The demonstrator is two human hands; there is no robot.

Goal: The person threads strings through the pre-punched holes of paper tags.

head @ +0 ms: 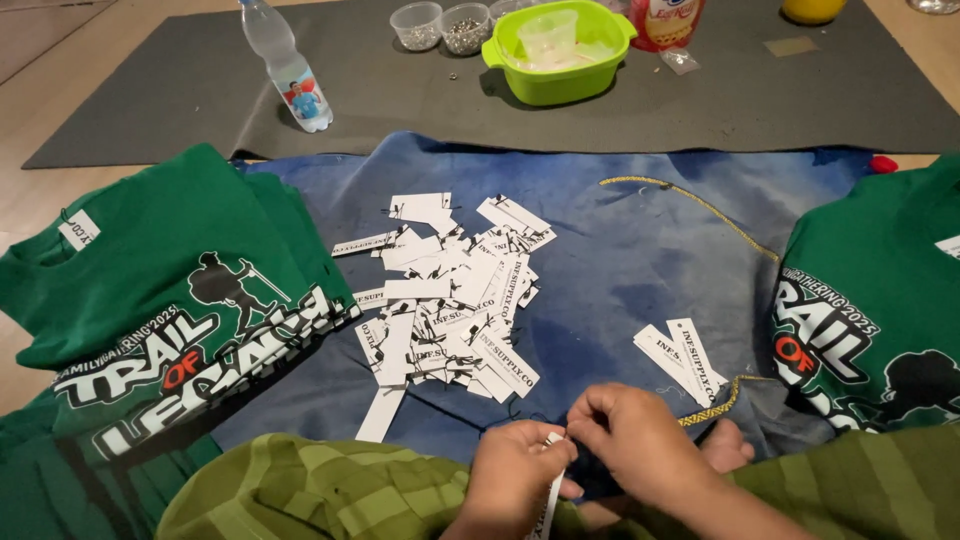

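Both hands are low at the near edge, right over the person's lap. Left hand (pixel 515 470) has its grip pinched on a white paper tag (pixel 552 490), thumb and fingers clamped near the tag's top end; the rest of the strip hangs down out of view. Right hand (pixel 630 435) has fingertips drawn together just beside the top of that same tag. It may be pinching a thread, but that's too small to tell.

Handling, my read: the tag is thin card, near weightless and flat. It will bend or crease if squeezed mid-span, so hold it by the short end, as now. The black string loops on the tags look limp and snag-prone.

Around it:
- Loose pile of tags (pixel 455 300) on the blue cloth (pixel 620 250), well ahead of the hands, strings tangled among them.
- Small stack of tags (pixel 680 360) near the right hand, apart from the pile.
- Green printed shirt (pixel 160 290) folded at left, another green shirt (pixel 880 300) at right.
- Yellow braided cord (pixel 700 205) lies across the cloth.
- Farther back on the grey mat (pixel 200 80): plastic water bottle (pixel 285 65) on its side, lime tub (pixel 560 50), two clear cups (pixel 440 27) with small metal bits.
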